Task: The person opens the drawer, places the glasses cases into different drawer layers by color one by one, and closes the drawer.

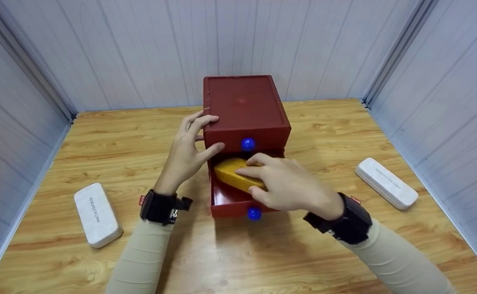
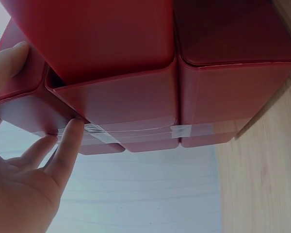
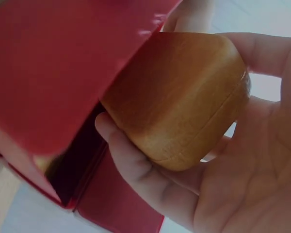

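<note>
A yellow-brown hard glasses case (image 1: 232, 173) lies slanted over the pulled-out drawer (image 1: 230, 195) of a red drawer cabinet (image 1: 242, 98). My right hand (image 1: 285, 181) grips the case between thumb and fingers; in the right wrist view the case (image 3: 184, 102) rests within the fingers, its far end hidden by the red drawer wall. On the cabinet's left front corner, my left hand (image 1: 187, 153) touches with fairly straight fingers, thumb at the front face and fingertips along the side and top edge. Blue round knobs (image 1: 248, 144) mark the drawer fronts. The top drawer is closed.
A white case (image 1: 97, 214) with dark lettering lies on the wooden table (image 1: 140, 143) at left, and another white case (image 1: 386, 183) at right. Pale panelled walls (image 1: 189, 49) enclose the table at the back and sides. Clear tape (image 2: 150, 128) crosses the cabinet's side.
</note>
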The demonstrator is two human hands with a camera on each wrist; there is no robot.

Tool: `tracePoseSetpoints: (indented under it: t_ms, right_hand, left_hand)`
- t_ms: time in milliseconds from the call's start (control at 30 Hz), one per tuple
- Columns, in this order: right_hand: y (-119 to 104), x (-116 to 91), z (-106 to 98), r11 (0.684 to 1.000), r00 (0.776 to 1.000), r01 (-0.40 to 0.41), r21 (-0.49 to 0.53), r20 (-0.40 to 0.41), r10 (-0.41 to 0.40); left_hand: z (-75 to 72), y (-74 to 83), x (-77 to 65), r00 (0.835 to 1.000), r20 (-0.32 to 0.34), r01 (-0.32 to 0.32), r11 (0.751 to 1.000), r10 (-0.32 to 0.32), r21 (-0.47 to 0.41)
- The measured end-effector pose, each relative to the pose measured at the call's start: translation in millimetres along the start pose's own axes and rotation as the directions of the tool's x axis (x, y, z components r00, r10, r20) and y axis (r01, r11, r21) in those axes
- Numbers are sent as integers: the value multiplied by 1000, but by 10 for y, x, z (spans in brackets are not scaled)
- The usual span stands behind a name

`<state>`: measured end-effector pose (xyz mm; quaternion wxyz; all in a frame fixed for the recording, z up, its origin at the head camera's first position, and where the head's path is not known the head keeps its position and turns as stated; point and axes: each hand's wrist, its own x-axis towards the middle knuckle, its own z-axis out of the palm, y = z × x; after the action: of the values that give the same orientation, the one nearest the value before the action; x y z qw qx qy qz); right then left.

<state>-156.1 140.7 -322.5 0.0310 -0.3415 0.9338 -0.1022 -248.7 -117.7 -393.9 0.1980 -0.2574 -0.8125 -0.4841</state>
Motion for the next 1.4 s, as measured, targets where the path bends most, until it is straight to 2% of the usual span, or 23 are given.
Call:
tracePoseSetpoints:
  t_ms: [200,433,833,1133,1400]
  right_hand:
    - [-45,122,78,999,999,-30,-33,8,31]
    - [-112,241,160,996,997,-82,-23,3,82]
    - [-160,324,296,989,991,-133,57,-9,134]
    - [-198,384,380,972,979,-202,124,8,202]
    - [-230,383,420,961,975,-215,175,-13,221]
  left_hand:
    - [-3,15,1,1000,3,5,1000,-5,23]
    - [-7,-1,-3,1000,-7,-2,1000,2,15]
    - [6,24,2,1000,-6,-3,1000,3,21]
    - [16,31,9,1000,4,8,1000,-8,21]
    - [29,35,15,1000,2,5,1000,-5,27]
